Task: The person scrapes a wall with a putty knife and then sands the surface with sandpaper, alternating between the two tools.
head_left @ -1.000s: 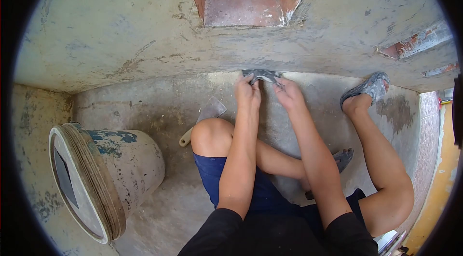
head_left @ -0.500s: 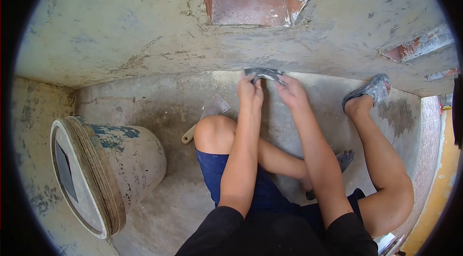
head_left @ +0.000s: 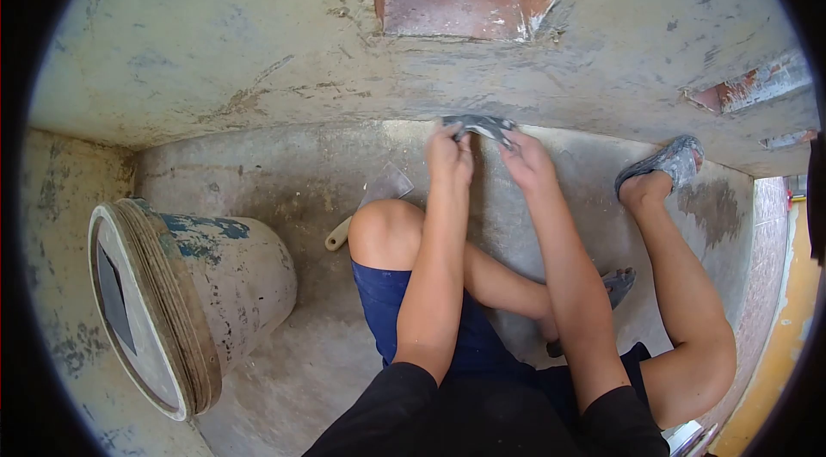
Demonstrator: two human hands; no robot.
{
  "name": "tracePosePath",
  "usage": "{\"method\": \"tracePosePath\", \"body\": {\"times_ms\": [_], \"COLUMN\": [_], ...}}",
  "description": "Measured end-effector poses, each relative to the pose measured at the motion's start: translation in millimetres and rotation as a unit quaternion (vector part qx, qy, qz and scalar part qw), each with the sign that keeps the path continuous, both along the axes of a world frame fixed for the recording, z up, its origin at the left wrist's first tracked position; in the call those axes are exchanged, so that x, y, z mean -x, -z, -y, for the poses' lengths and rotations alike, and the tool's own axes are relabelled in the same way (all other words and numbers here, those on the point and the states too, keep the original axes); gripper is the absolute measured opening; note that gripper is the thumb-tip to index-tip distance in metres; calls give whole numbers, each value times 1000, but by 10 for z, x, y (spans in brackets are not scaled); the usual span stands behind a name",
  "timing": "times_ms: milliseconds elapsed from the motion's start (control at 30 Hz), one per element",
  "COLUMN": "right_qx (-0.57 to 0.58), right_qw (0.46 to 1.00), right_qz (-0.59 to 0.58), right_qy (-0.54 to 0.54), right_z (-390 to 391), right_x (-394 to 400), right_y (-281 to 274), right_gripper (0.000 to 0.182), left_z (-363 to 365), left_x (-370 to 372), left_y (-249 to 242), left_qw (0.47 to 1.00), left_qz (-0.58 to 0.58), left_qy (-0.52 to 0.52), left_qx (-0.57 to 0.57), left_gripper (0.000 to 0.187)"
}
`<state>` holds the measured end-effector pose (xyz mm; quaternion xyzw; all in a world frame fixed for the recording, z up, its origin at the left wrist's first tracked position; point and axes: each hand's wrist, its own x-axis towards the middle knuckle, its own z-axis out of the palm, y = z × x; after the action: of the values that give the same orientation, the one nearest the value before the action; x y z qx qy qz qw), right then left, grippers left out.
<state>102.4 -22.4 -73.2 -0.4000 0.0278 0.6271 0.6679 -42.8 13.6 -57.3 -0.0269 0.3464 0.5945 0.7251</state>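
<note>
A dark, dust-whitened piece of sandpaper [head_left: 479, 122] is stretched between my two hands, low against the painted wall [head_left: 327, 87] where it meets the floor. My left hand [head_left: 450, 156] pinches its left end. On the other end, the fingers of my right hand [head_left: 527, 162] are closed. The middle of the sheet bows upward between them. To the left of my bent knee lies a putty knife [head_left: 338, 236] with a pale handle, its blade [head_left: 387, 182] flat on the floor and partly hidden by the knee.
A paint-stained bucket [head_left: 245, 285] with a lid stands at the left by the side wall [head_left: 73, 285]. Above my hands is a wall opening with a reddish ledge [head_left: 453, 1]. A smaller recess [head_left: 757, 87] sits at the right. My sandaled foot [head_left: 658, 171] rests near the wall.
Both hands and the sandpaper have shifted slightly right along the wall's foot, still gripping it. The whole view has also tilted a little. The bucket and putty knife stay put.
</note>
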Motion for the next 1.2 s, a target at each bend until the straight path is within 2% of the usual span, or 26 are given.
{"method": "tracePosePath", "body": {"times_ms": [33,67,100,133,200,233,267,333,400,433,467,500,600,700,767,800,867,900,967,1033,1167,1200], "right_qx": [-34,-68,-67,-51,-33,-26,-22,16,-65,-63,-22,18,-18,0,-8,-4,1,-1,-39,-28,-6,-9], "right_qw": [998,993,993,994,995,993,992,997,990,990,996,999,998,994,991,991,993,993,994,996,998,998], "right_qz": [-20,-39,-40,-50,-56,-65,-75,-41,-57,-57,-26,5,20,-15,-96,-96,-42,-39,-56,-30,-8,-10], "right_qy": [-43,-87,-87,-81,-79,-90,-99,-56,-110,-109,-79,-48,-64,-107,-89,-92,-110,-111,-85,-83,-57,-54], "right_z": [-85,-159,-216,-264,-321,-318,-314,-230,-75,0,113,161,17,-312,-453,-439,-389,-373,-162,-38,-134,-191], "right_x": [121,263,452,646,683,613,531,100,-620,-590,-555,-516,-188,370,727,705,568,393,-34,-204,-117,57], "right_y": [-24,-79,-215,-408,-544,-569,-576,-440,141,45,-184,-359,-485,-521,-676,-686,-717,-710,-667,-691,-590,-651], "right_gripper": [21,22,22,21,21,19,18,15,15,15,15,14,14,17,21,21,24,24,18,18,16,16], "left_z": [-23,-58,-82,-90,-116,-64,-4,75,176,210,234,229,109,-12,-100,-91,-52,10,105,160,107,56], "left_x": [132,293,433,510,583,511,359,9,-303,-400,-468,-444,-160,393,651,625,453,262,-131,-281,27,147], "left_y": [-119,-154,-177,-215,-345,-404,-492,-511,-401,-353,-462,-463,-543,-740,-877,-856,-844,-934,-762,-779,-915,-903], "left_qw": [998,998,995,995,988,988,989,990,994,994,997,997,999,992,981,981,972,973,974,979,993,990], "left_qz": [-34,-29,-22,-22,-52,-50,-80,-103,-75,-53,-20,-19,-29,-83,-101,-101,-153,-169,-153,-126,-52,-83], "left_qy": [-38,-57,-77,-77,-93,-98,-102,-83,-28,5,-10,-9,-42,-95,-109,-112,-127,-124,-117,-112,-68,-96], "left_qx": [36,-12,-59,-57,-110,-107,-76,-51,-72,-90,-71,-70,-7,-16,-128,-124,-125,-99,-121,-113,-78,-57], "left_gripper": [44,47,50,50,55,55,47,37,36,37,45,45,61,51,38,38,26,28,32,35,38,36]}}
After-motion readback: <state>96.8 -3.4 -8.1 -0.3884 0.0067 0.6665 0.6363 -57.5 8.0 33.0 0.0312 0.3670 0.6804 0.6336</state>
